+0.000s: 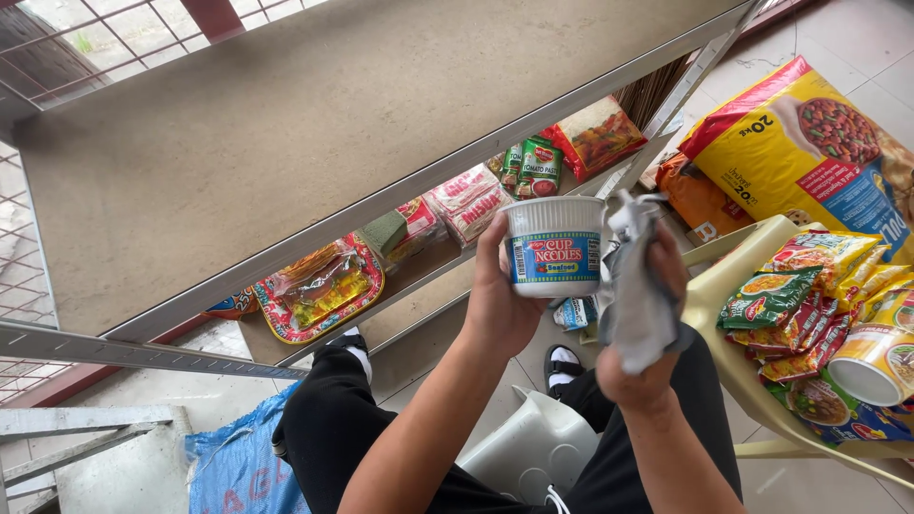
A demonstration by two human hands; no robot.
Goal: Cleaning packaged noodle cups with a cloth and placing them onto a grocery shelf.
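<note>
My left hand (500, 295) grips a white instant noodle cup (554, 246) with a blue and red label, held upright in front of a metal shelf unit. Right beside the cup, my right hand (647, 314) clutches a crumpled grey cloth (636, 286) that touches the cup's right side. Both forearms reach up from the bottom of the view, above my legs in black trousers.
A broad brown shelf board (286, 143) fills the upper left. The lower shelf (419, 286) holds sachets, packets and a red-rimmed tray. A pale plastic chair (724, 305) at right carries noodle packets and another cup. A big yellow sack (809, 143) lies behind it.
</note>
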